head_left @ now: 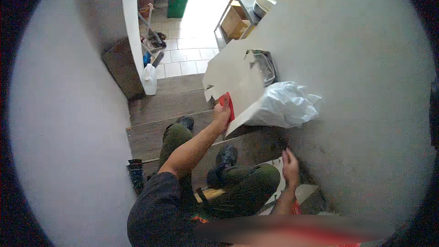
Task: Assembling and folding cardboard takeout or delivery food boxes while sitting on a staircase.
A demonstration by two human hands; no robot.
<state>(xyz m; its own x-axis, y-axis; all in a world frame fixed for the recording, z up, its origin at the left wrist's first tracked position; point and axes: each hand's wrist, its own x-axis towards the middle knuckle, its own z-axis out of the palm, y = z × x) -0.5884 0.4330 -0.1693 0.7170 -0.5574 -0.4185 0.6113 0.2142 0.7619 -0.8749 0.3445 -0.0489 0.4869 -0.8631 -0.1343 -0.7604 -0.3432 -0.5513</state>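
My left hand (222,113) is closed on the near edge of a large cream sheet, which looks like an opened cardboard box (228,71) with notched flaps. A red part (229,104) shows beside its fingers; whether it belongs to the cardboard I cannot tell. Against the cardboard's right side lies a crumpled translucent plastic bag (292,104). Just beyond sits a dark-edged, clear-wrapped bundle (264,68). My right hand (290,169) is raised beside the right wall, fingers stretched out, with nothing visible in it.
Wooden stairs (171,100) descend between pale walls, my booted feet on them. A white plastic jug (149,80) stands at the left wall's end. A black-bristled brush (136,174) is at the left edge. Below are a green bin (179,0) and a metal shelf (247,2).
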